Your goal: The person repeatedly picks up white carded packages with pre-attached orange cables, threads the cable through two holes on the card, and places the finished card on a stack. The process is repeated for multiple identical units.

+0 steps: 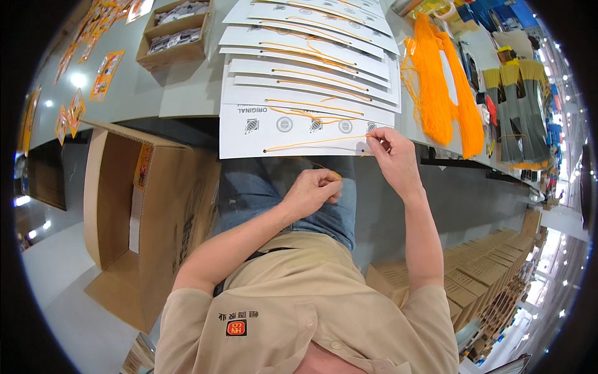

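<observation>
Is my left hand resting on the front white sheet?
No, the left hand shows over the blue jeans, on the body side of the near edge of the front white sheet.

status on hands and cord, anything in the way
Right hand pinching orange cord over front white card. Left hand curled nearer the body, grip unclear. Nothing seen blocking cord.
</observation>
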